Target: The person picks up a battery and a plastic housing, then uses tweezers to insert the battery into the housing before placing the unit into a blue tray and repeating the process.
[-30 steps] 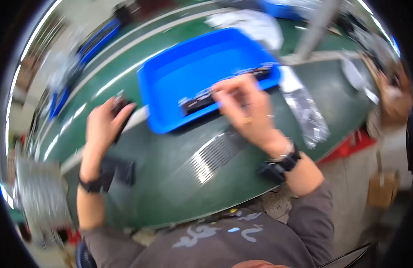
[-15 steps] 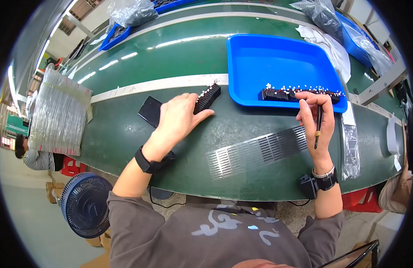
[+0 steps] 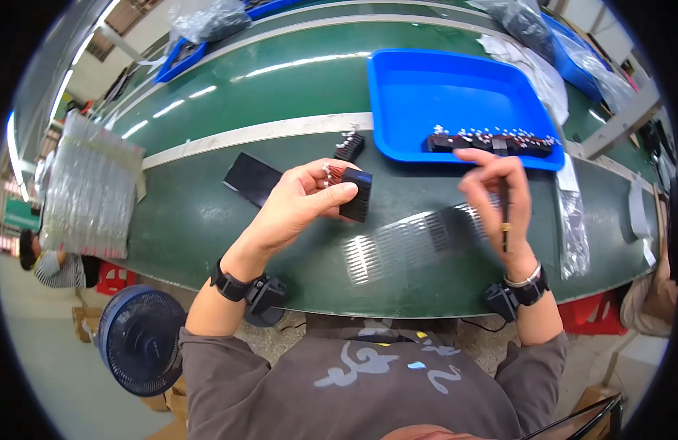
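My left hand grips a small black block between thumb and fingers, raised over the green table. Thin reddish wires with white tips stick out of its side. Just behind it, a similar black piece with white-tipped wires lies on the table. My right hand, slightly blurred, has its fingers closed round a slim dark tool, apparently tweezers, with a tan band. It hovers over the right end of a clear sheet with rows of dark and silvery strips.
A blue tray at the back right holds a row of black blocks with white-tipped wires. A flat black rectangular piece lies beyond my left wrist. Bubble-wrap-like clear packaging stands at far left; a clear plastic bag lies right.
My left hand has picked up a black block from the table and tilted it, leaving a shorter piece behind. My right hand has shifted slightly, the tool still in it.
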Tool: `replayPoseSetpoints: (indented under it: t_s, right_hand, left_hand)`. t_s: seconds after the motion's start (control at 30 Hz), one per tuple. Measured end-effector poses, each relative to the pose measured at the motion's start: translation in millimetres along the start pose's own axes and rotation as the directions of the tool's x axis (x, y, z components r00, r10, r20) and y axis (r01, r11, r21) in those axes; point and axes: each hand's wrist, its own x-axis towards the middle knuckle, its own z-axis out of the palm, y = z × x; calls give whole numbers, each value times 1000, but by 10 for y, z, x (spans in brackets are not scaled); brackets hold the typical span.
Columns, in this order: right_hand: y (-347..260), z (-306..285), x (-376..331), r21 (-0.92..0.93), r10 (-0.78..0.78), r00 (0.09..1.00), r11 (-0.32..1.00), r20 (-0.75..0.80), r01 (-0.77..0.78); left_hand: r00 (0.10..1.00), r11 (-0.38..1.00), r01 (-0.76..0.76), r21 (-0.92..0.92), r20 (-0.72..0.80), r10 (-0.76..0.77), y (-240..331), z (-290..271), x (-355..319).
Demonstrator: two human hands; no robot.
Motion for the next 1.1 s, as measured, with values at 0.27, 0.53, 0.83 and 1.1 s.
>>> replayPoseSetpoints:
  t_s: [0.27,0.53,0.83,1.1]
  right_hand:
    - [6,302,-87,16,-219,957,975,187,220]
    - [-32,254,-131,-165,-122,992,978,21,124]
    - [-57,423,-208,-139,131,991,982,2,-129]
    - [-65,371,-203,62,125,976,989,177,-138]
  left_hand:
    - [955,874,229,-428,274,-116,-109,513,219]
    - [844,538,-474,697,186,503,-164,694,192]
    - [848,380,-430,819,222,481,-411,681,315]
    - [994,988,-92,123,77,83,-353,539,361]
